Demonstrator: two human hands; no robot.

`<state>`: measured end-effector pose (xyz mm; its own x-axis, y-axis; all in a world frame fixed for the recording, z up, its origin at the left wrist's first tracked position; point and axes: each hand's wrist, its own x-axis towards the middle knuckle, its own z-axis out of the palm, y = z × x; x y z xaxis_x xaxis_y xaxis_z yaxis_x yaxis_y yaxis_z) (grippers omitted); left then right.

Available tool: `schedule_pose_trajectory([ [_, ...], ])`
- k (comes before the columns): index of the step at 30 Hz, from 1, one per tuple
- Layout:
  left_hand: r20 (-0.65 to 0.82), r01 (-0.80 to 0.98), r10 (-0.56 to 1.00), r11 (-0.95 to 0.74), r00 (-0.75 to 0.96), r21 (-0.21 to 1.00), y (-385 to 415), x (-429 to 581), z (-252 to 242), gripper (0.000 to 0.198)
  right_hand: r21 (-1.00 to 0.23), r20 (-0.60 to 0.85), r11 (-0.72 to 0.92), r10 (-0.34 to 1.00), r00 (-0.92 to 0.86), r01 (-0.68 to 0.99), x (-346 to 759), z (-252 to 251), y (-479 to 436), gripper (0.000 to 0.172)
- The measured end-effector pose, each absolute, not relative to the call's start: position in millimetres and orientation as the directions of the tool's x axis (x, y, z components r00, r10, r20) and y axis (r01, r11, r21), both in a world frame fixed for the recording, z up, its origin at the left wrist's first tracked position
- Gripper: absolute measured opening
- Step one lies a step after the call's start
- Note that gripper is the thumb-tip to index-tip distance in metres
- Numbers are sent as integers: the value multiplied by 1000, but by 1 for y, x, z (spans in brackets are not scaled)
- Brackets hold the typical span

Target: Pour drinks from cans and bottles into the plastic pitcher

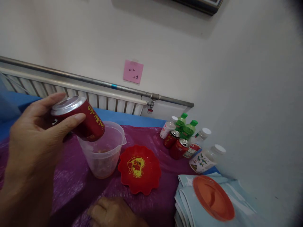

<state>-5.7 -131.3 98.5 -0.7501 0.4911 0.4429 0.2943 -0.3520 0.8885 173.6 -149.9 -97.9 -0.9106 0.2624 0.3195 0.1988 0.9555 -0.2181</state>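
My left hand (pixel 40 135) is wrapped around a red drink can (pixel 88 121) with yellow characters. The can is tilted, its silver end up to the left and its other end low over a clear plastic measuring jug (pixel 103 164). Some contents show dimly at the bottom of the jug, too blurred to name. Right beside the jug lies a red scalloped plate (pixel 151 167) with a yellow heart print. My right hand (pixel 113 212) rests at the bottom edge on the purple table cover (pixel 71 183), fingers curled in, with nothing seen in them.
At the right back stand green-capped bottles (pixel 189 127), white-capped bottles (pixel 203 160) and two red cans (pixel 179 148). An orange lid (pixel 214 198) lies on a folded light-blue cloth (pixel 187 201) at the right front. Behind the table runs a radiator (pixel 120 105) under a pipe.
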Motion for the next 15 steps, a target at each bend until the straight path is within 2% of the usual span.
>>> schedule_pose_trajectory([
  [3,472,304,452,-397,-757,866,-130,-7,99,68,-233,339,954,261,-904,189,174,-101,-150,11],
  [8,509,384,447,-344,-735,857,-124,-15,104,72,-220,330,958,252,-910,185,175,-99,-149,11],
  [15,552,411,408,-384,-727,826,-125,-17,99,75,-205,237,962,230,-944,183,177,-94,-148,11],
])
